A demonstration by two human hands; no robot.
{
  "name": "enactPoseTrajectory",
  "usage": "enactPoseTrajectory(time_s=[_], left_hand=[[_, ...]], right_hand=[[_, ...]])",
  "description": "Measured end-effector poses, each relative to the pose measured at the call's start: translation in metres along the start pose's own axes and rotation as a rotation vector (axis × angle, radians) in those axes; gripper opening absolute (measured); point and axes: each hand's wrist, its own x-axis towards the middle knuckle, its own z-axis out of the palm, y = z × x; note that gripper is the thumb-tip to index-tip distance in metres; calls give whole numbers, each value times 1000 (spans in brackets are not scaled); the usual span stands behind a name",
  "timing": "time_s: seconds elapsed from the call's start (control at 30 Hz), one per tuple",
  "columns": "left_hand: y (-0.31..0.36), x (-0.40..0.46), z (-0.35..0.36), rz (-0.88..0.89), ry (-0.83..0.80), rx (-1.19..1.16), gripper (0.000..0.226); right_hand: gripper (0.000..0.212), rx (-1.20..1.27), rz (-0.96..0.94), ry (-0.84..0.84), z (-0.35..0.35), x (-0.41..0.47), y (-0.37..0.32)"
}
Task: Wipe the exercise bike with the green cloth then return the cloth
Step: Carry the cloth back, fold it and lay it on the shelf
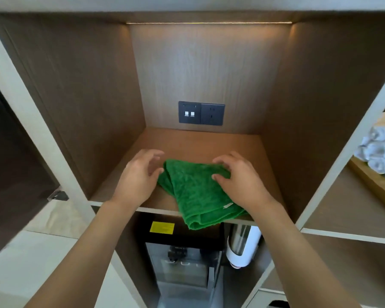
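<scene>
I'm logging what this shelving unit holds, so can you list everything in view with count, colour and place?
green cloth: one, green, folded on the wooden shelf, its near corner hanging over the front edge.
wooden shelf: one, brown, middle niche of the unit, lit by a strip at the top.
socket panel: one double plate, dark, on the niche's back wall.
yellow label: one, yellow, on the dark appliance below the shelf.
dark appliance: one, black, in the compartment under the shelf.
white holder: one, white with a clear tube, right of the appliance.
rolled towels: several, white, in a tray in the right compartment.
left hand: one, fingers loosely curved at the cloth's left edge.
right hand: one, fingers resting on the cloth.
</scene>
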Motion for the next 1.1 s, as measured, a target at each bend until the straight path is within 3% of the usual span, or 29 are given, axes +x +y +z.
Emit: enactPoseTrajectory(time_s=[0.1, 0.17, 0.27, 0.33, 0.43, 0.63, 0.73, 0.9, 1.0, 1.1], left_hand=[[-5, -5, 1, 82, -158, -15, 37], [-4, -9, 4, 126, -198, -8, 32], [-4, -14, 4, 121, -209, -26, 24], [-6, -15, 4, 115, -224, -20, 19], [-10, -14, 4, 111, -254, -3, 19], [-19, -16, 2, 87, -255, -37, 3], [-22, -14, -3, 74, -288, -45, 6], [-28, -13, -20, 93, -368, -62, 18], [-34, -13, -36, 55, -412, -53, 25], [-40, -13, -48, 20, -395, -13, 34]], right_hand=[[31, 81, -130, -130, 3, -31, -22], [50, 109, -163, -241, 7, -47, -39], [70, -89, -211, -322, 17, -58, -50], [51, -151, -239, -270, 21, -59, -52], [19, -54, -240, -172, 19, -57, -49], [20, 178, 13, 177, -5, -9, -22], [20, 114, 101, 279, -18, 41, -4], [15, -10, 284, 314, -19, 101, 6], [22, -26, 215, 351, -11, 107, -12], [18, -58, 143, 242, 0, 88, -25]])
